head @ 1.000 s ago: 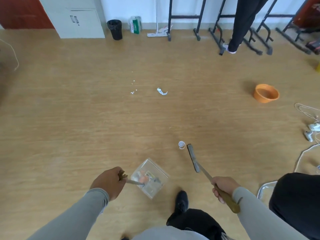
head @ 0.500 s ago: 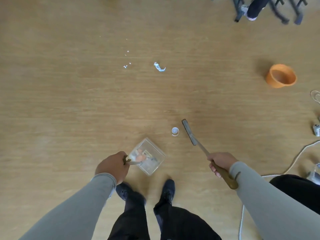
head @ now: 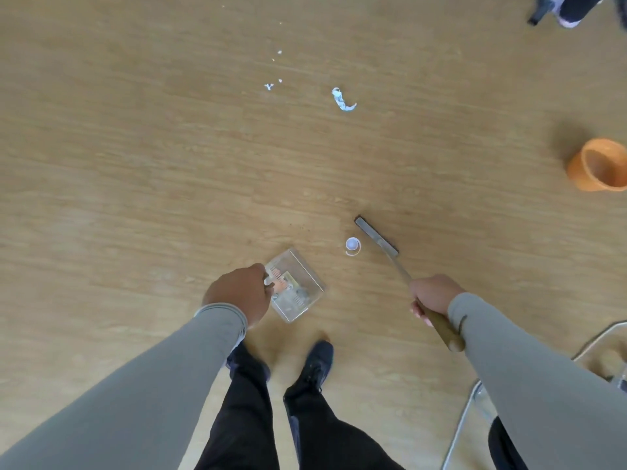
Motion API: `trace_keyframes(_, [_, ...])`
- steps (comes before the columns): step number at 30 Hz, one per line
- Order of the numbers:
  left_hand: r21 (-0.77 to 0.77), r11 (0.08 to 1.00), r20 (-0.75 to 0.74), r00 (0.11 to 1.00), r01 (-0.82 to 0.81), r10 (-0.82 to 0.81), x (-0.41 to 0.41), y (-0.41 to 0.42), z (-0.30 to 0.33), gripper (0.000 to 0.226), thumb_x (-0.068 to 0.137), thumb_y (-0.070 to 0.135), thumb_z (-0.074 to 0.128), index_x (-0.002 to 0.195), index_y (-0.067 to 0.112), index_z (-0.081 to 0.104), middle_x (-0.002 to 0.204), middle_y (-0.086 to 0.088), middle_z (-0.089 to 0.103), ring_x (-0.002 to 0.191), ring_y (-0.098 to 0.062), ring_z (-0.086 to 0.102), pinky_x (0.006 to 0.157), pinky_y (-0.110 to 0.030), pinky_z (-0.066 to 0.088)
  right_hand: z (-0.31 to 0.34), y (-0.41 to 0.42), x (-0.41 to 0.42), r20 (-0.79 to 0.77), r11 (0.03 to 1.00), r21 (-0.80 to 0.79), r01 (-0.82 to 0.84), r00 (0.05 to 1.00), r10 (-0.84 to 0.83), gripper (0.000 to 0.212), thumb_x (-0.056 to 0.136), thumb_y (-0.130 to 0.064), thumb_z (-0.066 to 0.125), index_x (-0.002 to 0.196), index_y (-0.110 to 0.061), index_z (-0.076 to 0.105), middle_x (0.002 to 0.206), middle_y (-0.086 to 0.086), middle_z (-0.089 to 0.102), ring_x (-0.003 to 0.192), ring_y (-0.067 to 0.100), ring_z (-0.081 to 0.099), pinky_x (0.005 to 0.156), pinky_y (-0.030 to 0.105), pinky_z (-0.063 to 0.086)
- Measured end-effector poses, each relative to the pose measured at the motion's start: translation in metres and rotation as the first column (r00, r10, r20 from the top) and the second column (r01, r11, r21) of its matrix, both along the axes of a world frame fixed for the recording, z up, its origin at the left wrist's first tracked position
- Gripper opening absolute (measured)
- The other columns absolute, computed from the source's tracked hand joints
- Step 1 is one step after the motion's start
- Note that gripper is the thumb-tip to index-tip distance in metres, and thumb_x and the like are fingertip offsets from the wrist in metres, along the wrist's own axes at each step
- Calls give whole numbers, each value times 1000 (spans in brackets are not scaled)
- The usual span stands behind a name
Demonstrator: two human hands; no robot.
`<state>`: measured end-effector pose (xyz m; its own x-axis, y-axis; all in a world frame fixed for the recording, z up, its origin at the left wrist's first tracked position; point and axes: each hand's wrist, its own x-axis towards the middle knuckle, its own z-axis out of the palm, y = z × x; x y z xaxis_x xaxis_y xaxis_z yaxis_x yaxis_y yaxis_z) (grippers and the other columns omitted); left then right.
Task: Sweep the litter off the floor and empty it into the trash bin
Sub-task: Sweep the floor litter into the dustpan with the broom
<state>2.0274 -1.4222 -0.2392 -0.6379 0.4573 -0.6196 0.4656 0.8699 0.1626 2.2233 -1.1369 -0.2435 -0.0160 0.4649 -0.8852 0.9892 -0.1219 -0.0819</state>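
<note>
Your left hand (head: 237,295) is closed in a fist round the handle of the clear plastic dustpan (head: 298,285); fingers curled tight, handle mostly hidden under the knuckles. The dustpan sits low over the wooden floor (head: 135,164) just ahead of your feet; can't tell if it touches the floor. It already holds some litter, orange and pale bits.

Your right hand (head: 432,295) grips the brown wooden handle of the broom (head: 400,266), fingers wrapped fully round it, handle end sticking out behind the wrist along the grey sleeve (head: 509,351). The thin shaft runs forward and left to the dark narrow brush head (head: 376,235), which lies angled on the floor.

A small white bottle cap (head: 352,244) with a loose ring lies just left of the brush head, near it but apart, between the head and the dustpan. Further out, a crumpled white paper scrap (head: 342,100) lies on the floor, with tiny white crumbs (head: 269,86) to its left, well apart from the broom.

An orange bucket (head: 599,167) stands at the right edge. A white cable (head: 461,425) is at lower right. Another person's shoe (head: 570,20) is at top right. Your dark shoes (head: 317,361) stand behind the dustpan.
</note>
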Motion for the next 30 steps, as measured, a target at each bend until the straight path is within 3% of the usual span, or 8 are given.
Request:
trace_keyframes(4, [17,1000,-13,1000,-11,11,3,0,-6,18,99,38,50,110,26,55,85,5,62,83,-25,64,73,-35,54,-20,-18,-11,28,996,-80,-45,998,48,24,76,-13,45,64,-3,62,64,14,67,60,26,56,65,34,48])
trace_keyframes(6, [30,999,-20,1000,-22,23,5,0,-7,14,98,39,50,105,27,53,83,5,61,81,-26,64,72,-34,53,-23,-31,-10,13,987,-106,-118,993,121,25,77,-14,47,62,-3,63,60,12,67,55,25,56,64,33,50])
trace_keyframes(9, [42,999,-21,999,-28,29,5,-1,-7,11,98,41,49,100,30,49,78,7,57,80,-26,63,70,-33,53,-10,-45,-2,-25,952,-154,-264,964,264,18,84,-10,51,82,2,64,49,10,61,37,21,50,46,25,45])
trace_keyframes(12, [44,999,-19,999,-25,26,1,-3,-6,14,99,42,49,101,29,50,79,6,58,79,-26,62,70,-34,52,24,-34,6,-56,935,-253,-247,969,241,10,89,-3,51,95,-5,59,46,8,52,34,18,42,38,20,35])
trace_keyframes(16, [45,999,-12,1000,-25,26,-4,-10,-5,18,99,42,49,108,27,55,84,5,63,81,-25,65,73,-36,56,52,-23,17,-106,942,-308,-136,988,108,42,91,0,51,128,-19,51,52,8,51,38,17,40,39,21,32])
trace_keyframes(21, [42,999,-13,1000,-8,8,-7,-11,-4,21,99,41,50,111,26,56,87,4,65,81,-24,65,75,-38,57,26,-32,10,-88,943,-177,-282,959,270,32,89,-5,51,117,7,61,54,9,55,42,21,46,42,25,38])
trace_keyframes(26, [37,999,-16,1000,-22,23,-8,-5,-4,20,99,39,51,112,26,57,87,3,65,82,-25,65,74,-35,55,7,-63,-14,-62,908,-254,-332,943,327,25,88,-10,54,113,-6,55,62,12,62,49,23,54,45,27,45])
trace_keyframes(30, [34,999,-16,1000,-22,22,-9,-10,-4,21,99,40,51,112,25,57,85,4,63,81,-24,63,72,-35,54,28,-67,-10,-82,919,-341,-199,980,182,41,91,-3,52,129,-19,48,58,9,57,41,16,46,40,23,38])
